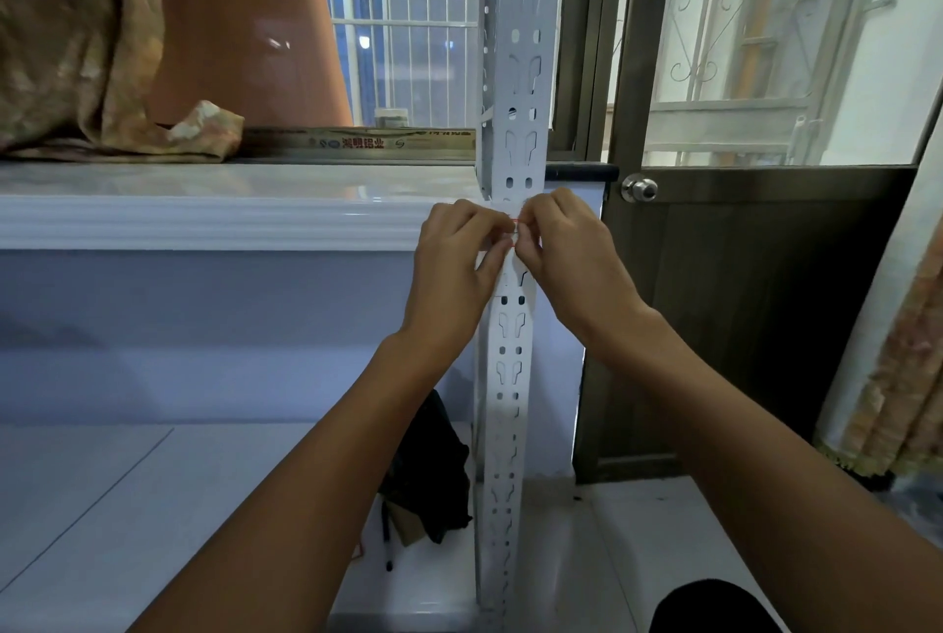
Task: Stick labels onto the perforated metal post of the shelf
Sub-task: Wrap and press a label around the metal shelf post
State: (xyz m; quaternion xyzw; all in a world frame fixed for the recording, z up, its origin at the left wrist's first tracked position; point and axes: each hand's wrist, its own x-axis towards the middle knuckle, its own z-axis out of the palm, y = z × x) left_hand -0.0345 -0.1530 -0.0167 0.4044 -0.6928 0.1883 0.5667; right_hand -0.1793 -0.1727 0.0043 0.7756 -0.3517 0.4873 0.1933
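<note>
The white perforated metal post (510,377) stands upright in the middle of the view, running from floor level past the top edge. Both hands meet in front of it at about windowsill height. My left hand (454,265) and my right hand (566,255) pinch a small white label with a red edge (514,230) between their fingertips, right against the post's face. Most of the label is hidden by my fingers, so I cannot tell whether it touches the metal.
A white marble windowsill (214,204) extends left of the post, with patterned curtain cloth (76,45) lying on it. A dark door with a round knob (639,188) stands to the right. A black bag (428,469) sits on the floor beside the post's base.
</note>
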